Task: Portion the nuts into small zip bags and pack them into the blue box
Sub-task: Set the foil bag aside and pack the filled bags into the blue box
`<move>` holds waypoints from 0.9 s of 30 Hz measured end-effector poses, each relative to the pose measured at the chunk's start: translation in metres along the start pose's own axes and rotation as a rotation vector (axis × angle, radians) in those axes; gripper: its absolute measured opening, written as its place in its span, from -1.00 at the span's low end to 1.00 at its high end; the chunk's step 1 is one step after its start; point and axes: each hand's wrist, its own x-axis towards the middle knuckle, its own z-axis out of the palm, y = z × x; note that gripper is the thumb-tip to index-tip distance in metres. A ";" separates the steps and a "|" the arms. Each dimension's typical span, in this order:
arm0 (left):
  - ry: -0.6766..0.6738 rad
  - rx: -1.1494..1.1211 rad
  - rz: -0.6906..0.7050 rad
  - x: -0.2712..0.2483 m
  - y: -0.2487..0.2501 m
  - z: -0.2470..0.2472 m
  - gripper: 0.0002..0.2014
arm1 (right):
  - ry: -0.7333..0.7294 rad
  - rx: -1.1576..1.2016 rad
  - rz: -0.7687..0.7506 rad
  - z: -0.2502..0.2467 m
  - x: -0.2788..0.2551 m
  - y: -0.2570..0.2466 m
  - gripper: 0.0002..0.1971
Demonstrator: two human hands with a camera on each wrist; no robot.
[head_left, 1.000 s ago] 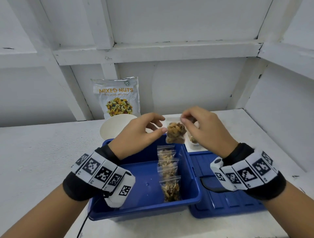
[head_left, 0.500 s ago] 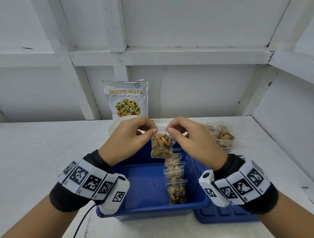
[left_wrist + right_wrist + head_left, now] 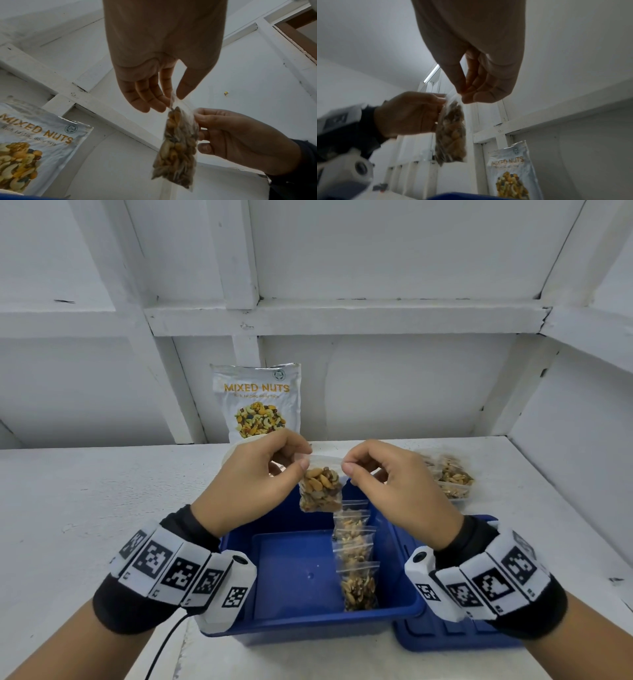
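A small clear zip bag of nuts (image 3: 320,489) hangs in the air above the far edge of the blue box (image 3: 284,570). My left hand (image 3: 253,477) pinches its top left corner and my right hand (image 3: 387,481) pinches its top right corner. The left wrist view shows the zip bag (image 3: 176,151) hanging from my thumb and fingertips, and in the right wrist view the zip bag (image 3: 452,135) hangs the same way. Several filled bags (image 3: 354,553) stand in a row along the right side of the box.
A mixed nuts pouch (image 3: 257,402) leans on the back wall, with a white bowl (image 3: 228,455) mostly hidden behind my left hand. More filled bags (image 3: 450,479) lie at the right rear of the table. The blue lid (image 3: 445,635) lies right of the box.
Both hands have lifted the bag of nuts and carried it a little left, above the box's far edge, and they have drawn apart along the bag's top.
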 end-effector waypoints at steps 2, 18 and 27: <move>-0.019 -0.008 0.009 -0.002 0.002 -0.003 -0.92 | -0.037 0.051 0.018 -0.002 0.001 -0.005 -0.84; -0.020 0.050 0.057 -0.003 -0.002 -0.002 -0.87 | -0.054 0.040 0.018 0.007 0.002 -0.009 -0.89; -0.070 0.128 0.118 -0.002 -0.004 0.003 -0.82 | -0.044 -0.005 -0.017 0.008 0.001 -0.006 -0.92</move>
